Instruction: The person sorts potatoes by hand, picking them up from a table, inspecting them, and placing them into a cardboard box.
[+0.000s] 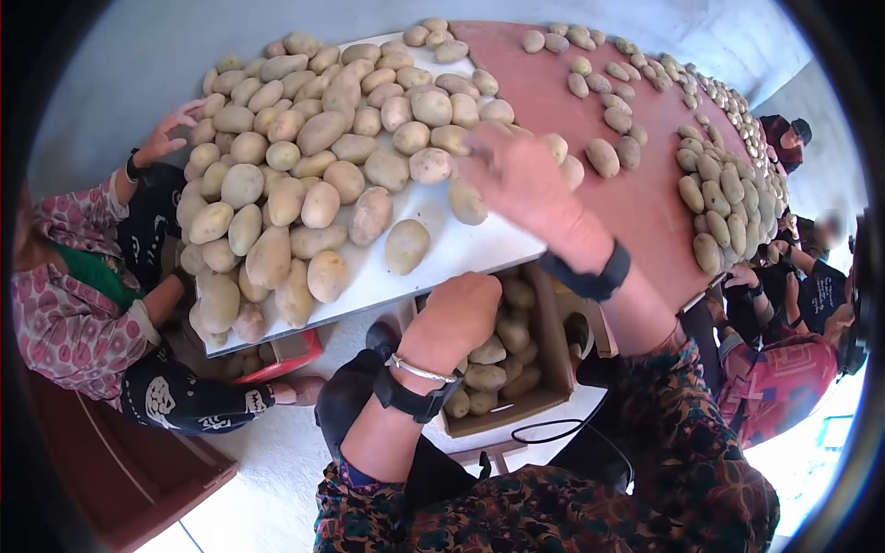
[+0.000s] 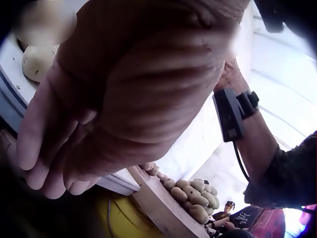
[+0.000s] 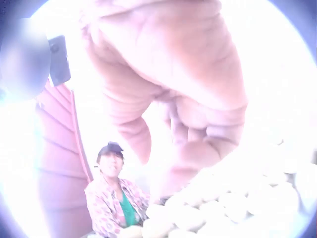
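My right hand (image 1: 525, 180), blurred in the head view, reaches over the near right corner of the white board (image 1: 484, 241), among loose potatoes (image 1: 318, 203). One potato (image 1: 467, 201) lies just below its fingers. In the right wrist view its fingers (image 3: 198, 158) bend loosely apart from the thumb, with nothing between them. My left hand (image 1: 461, 318) hangs at the board's front edge, above a cardboard box (image 1: 544, 398) of potatoes. Seen in the left wrist view, its fingers (image 2: 44, 134) droop side by side, relaxed and without a potato.
Potatoes heap the board's left side; more lie on the red tabletop (image 1: 572, 120), with a pile (image 1: 724, 198) at the right. At the left sits a person (image 1: 92, 286) with a hand by the heap, near a red crate (image 1: 286, 355). Other people (image 1: 774, 341) are at the right.
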`<state>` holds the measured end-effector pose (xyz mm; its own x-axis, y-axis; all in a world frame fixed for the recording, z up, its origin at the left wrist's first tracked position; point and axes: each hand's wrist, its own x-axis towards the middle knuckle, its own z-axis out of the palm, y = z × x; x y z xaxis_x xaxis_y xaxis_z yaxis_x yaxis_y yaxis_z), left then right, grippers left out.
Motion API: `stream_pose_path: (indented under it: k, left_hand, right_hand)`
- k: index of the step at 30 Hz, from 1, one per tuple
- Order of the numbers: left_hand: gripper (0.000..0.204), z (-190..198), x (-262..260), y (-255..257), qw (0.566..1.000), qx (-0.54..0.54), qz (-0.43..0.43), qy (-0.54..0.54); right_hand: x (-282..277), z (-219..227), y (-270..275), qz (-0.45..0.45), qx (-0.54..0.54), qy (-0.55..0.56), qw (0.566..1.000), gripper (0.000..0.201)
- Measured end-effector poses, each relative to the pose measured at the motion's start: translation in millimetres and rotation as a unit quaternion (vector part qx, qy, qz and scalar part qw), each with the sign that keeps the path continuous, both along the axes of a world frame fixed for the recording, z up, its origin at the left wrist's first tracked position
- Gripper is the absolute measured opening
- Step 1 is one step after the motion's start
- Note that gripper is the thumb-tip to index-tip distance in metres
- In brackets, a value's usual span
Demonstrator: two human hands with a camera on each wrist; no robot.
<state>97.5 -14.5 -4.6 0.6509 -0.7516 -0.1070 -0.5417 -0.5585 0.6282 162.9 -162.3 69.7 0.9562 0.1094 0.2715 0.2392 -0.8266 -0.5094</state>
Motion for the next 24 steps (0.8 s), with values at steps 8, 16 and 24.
stream_pose_path:
  k: [8, 16, 24]
  left_hand:
    - [0.026, 13.8, 6.3, 4.2, 0.997, 0.061, 0.007, 0.041]
    - [0.026, -3.3, 12.1, 26.5, 0.997, 0.065, 0.037, 0.003]
    - [0.025, 12.0, 16.6, 31.4, 0.993, 0.095, 0.064, 0.017]
  right_hand:
    - [-11.2, -77.1, 23.5, -0.088, -0.226, -0.022, 0.97, 0.064]
    - [-62.1, -45.8, -32.9, -0.121, 0.336, 0.173, 0.918, 0.053]
    - [-122.7, 16.6, -73.6, -0.047, 0.182, 0.216, 0.958, 0.046]
